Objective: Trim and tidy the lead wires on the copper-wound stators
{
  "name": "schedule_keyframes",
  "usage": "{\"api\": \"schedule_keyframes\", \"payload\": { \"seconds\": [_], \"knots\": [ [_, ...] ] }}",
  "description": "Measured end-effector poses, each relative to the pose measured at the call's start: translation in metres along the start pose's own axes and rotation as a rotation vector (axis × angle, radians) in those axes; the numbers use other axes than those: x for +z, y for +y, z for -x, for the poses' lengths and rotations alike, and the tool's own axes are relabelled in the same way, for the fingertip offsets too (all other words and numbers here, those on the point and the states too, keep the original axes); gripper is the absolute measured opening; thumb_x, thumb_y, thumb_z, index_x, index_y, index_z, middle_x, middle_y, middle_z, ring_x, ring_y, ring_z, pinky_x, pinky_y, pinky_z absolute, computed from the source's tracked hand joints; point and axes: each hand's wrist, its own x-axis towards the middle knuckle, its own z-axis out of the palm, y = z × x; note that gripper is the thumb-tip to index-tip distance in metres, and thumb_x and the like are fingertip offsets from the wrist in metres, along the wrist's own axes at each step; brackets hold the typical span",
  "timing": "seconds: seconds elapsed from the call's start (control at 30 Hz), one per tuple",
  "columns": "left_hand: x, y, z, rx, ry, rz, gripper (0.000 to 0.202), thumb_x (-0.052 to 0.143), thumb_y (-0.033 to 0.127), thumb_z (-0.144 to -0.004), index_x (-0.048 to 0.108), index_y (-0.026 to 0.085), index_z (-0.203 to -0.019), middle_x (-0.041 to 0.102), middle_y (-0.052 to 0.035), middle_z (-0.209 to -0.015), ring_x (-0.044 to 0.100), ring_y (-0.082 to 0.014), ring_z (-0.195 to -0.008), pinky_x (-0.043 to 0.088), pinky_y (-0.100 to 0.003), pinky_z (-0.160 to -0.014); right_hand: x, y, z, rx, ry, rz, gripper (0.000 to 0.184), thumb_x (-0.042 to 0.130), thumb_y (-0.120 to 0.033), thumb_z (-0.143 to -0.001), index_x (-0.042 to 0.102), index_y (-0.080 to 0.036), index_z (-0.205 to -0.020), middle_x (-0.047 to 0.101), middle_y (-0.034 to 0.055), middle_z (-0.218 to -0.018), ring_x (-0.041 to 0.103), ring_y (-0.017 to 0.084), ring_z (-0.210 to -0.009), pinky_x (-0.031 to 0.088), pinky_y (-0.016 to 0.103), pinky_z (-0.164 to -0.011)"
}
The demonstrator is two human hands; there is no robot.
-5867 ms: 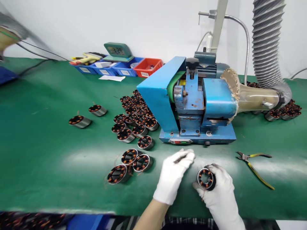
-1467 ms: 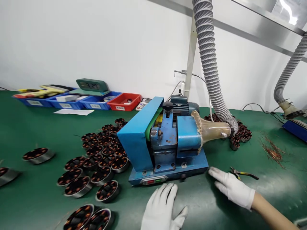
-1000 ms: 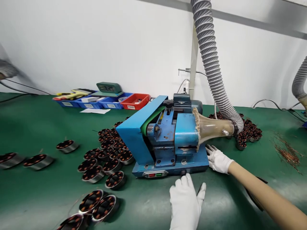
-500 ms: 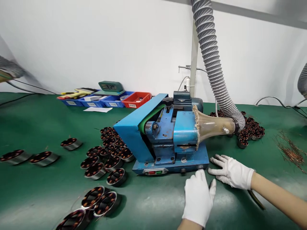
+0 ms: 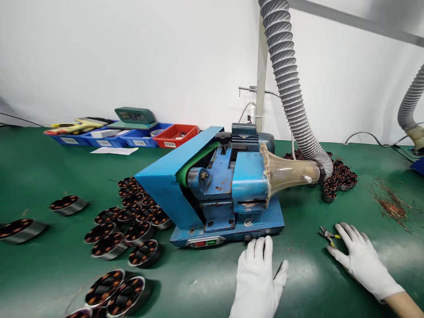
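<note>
Both of my hands wear white gloves. Palm down and fingers extended, my left hand (image 5: pixel 258 276) is at the front edge of the blue belt machine's base (image 5: pixel 225 236), its fingertips by a dark knob. It holds nothing that I can see. To the right, my right hand (image 5: pixel 362 260) lies over the handles of small cutting pliers (image 5: pixel 327 234), thumb and fingers apart. The pliers' jaws and bits of yellow handle show past the fingers; the remainder is hidden under the hand. A clear funnel guard (image 5: pixel 288 174) joins the machine to a grey hose (image 5: pixel 286 66).
Wire-wound motor stators (image 5: pixel 142 254) crowd the green table left of the machine; more stators (image 5: pixel 339 176) lie behind the hose. Copper wire scraps (image 5: pixel 392 207) are at right. Blue bins (image 5: pixel 141 137), a red bin (image 5: pixel 177 136) and a clock (image 5: pixel 135 115) stand along the wall.
My right hand has moved right, away from the machine's base, uncovering the pliers' jaws. My left hand has drawn slightly back and its fingers have straightened. The view has shifted right.
</note>
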Motion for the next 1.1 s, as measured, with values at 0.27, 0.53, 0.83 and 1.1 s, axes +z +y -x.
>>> {"api": "schedule_keyframes", "payload": {
  "seconds": [0.27, 0.53, 0.83, 1.1],
  "knots": [
    [0.016, 0.053, -0.019, -0.027, -0.097, -0.045, 0.052, 0.043, 0.038, -0.088, 0.058, 0.003, -0.122, 0.065, -0.0212, -0.113, 0.058, -0.0356, -0.101, 0.048, -0.049, -0.081, -0.017, -0.049, 0.006, 0.250, -0.076, 0.177, 0.046, 0.037, -0.046, -0.090, 0.058, -0.023, -0.124, 0.065, 0.0206, -0.094, 0.063, 0.038, -0.077, 0.046, 0.044, -0.051],
    [0.037, 0.052, -0.011, 0.161, 0.170, 0.171, 0.059, 0.049, 0.048, -0.083, 0.052, 0.011, -0.128, 0.058, -0.0180, -0.129, 0.054, -0.0305, -0.119, 0.049, -0.042, -0.095, 0.002, -0.036, 0.028, 0.498, 0.053, -0.101, 0.030, 0.045, -0.042, -0.082, 0.062, -0.018, -0.089, 0.067, 0.0159, -0.086, 0.065, 0.029, -0.066, 0.050, 0.040, -0.054],
    [0.053, 0.077, -0.060, 0.022, 0.006, 0.075, 0.063, 0.045, 0.046, -0.086, 0.050, 0.001, -0.129, 0.049, -0.0266, -0.136, 0.042, -0.0411, -0.128, 0.043, -0.053, -0.101, 0.032, 0.003, 0.099, 1.001, 0.388, -1.190, 0.059, 0.051, -0.054, -0.082, 0.044, -0.025, -0.133, 0.070, 0.0104, -0.109, 0.062, 0.033, -0.108, 0.057, 0.048, -0.088],
    [0.066, 0.193, -0.110, 0.271, -0.023, 0.137, 0.063, 0.028, 0.050, -0.091, 0.055, 0.005, -0.126, 0.055, -0.0176, -0.133, 0.047, -0.0324, -0.127, 0.044, -0.039, -0.104, 0.071, 0.018, 0.118, 1.216, 0.456, -1.416, 0.069, 0.040, -0.061, -0.080, 0.024, -0.040, -0.144, 0.062, 0.0069, -0.125, 0.055, 0.029, -0.115, 0.051, 0.044, -0.096]
  ]
}}
